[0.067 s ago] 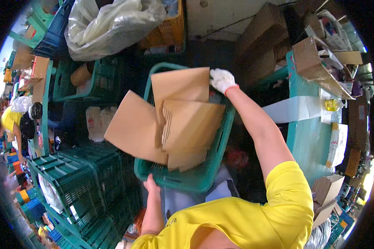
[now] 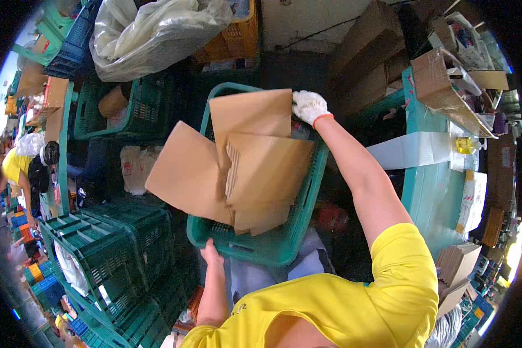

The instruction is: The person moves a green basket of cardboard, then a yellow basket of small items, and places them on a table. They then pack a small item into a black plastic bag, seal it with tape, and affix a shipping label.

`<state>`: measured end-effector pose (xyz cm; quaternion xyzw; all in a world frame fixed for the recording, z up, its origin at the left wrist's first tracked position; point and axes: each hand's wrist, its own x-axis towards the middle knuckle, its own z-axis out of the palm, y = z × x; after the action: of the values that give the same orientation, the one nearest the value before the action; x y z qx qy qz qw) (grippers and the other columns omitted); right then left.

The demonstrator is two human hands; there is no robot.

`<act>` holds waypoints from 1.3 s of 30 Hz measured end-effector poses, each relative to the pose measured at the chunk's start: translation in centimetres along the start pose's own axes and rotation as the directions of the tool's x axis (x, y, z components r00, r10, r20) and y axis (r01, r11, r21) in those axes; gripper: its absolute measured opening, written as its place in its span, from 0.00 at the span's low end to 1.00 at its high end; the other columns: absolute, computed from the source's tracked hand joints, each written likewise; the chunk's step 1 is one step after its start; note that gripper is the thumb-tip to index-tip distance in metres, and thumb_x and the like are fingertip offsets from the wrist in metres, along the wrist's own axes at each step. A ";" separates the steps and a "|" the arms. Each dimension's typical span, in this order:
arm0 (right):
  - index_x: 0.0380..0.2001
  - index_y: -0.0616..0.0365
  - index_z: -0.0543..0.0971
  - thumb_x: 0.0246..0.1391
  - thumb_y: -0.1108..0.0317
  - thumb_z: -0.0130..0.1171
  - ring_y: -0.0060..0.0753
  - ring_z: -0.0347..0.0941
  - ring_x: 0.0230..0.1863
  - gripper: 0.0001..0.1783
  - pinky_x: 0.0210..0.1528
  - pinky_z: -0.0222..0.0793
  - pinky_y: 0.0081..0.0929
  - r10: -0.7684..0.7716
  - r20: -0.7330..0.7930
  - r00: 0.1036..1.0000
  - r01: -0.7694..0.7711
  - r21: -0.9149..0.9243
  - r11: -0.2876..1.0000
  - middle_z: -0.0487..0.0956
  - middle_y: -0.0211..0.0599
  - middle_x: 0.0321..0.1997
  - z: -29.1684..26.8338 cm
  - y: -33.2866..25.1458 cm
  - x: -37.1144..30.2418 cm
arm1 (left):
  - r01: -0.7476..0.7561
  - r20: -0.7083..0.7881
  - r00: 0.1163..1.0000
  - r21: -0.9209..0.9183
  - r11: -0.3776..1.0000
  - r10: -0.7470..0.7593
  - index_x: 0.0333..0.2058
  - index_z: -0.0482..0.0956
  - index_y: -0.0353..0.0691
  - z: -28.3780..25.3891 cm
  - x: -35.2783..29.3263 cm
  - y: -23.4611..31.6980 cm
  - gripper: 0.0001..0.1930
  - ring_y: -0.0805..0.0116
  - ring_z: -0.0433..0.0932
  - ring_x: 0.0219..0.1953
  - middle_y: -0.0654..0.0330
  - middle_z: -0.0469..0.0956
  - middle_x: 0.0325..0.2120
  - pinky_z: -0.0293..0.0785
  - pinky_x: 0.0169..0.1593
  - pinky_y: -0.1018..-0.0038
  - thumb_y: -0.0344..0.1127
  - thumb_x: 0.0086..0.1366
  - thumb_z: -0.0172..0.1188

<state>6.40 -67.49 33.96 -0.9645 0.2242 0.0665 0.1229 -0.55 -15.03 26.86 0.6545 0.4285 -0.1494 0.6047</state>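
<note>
At the far left edge of the frame, a co-worker in a yellow shirt (image 2: 16,165) leaned forward. Stacked green crates (image 2: 113,252) filled the lower left, and a clear plastic bag (image 2: 156,43) bulged at the upper left. In the middle sat a green basket (image 2: 265,254), with brown cardboard pieces (image 2: 268,168) lying in it, one jutting over its left rim. The bare left hand (image 2: 212,254) grasped the basket's lower left corner, thumb against the rim. The right hand (image 2: 311,108), in a white glove, clasped the upper right corner, its fingertips beside the cardboard. Further right stood a turquoise table (image 2: 432,194) and a bottle of yellow liquid (image 2: 464,145).
</note>
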 end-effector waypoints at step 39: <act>0.51 0.55 0.71 0.59 0.52 0.49 0.39 0.72 0.43 0.22 0.49 0.66 0.32 0.543 0.634 0.551 -0.161 0.720 -0.675 0.77 0.38 0.42 26.7 -12.6 -41.7 | 0.092 0.040 0.994 0.207 0.974 -0.103 0.47 0.69 0.45 -4.7 -0.7 0.7 0.21 0.66 0.77 0.32 0.62 0.75 0.39 0.71 0.23 0.70 0.53 0.63 0.52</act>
<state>-27.07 -32.08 18.57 -0.1787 0.5957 -0.2119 0.7539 -1.99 -10.88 28.87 0.6875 0.4270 -0.2388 0.5367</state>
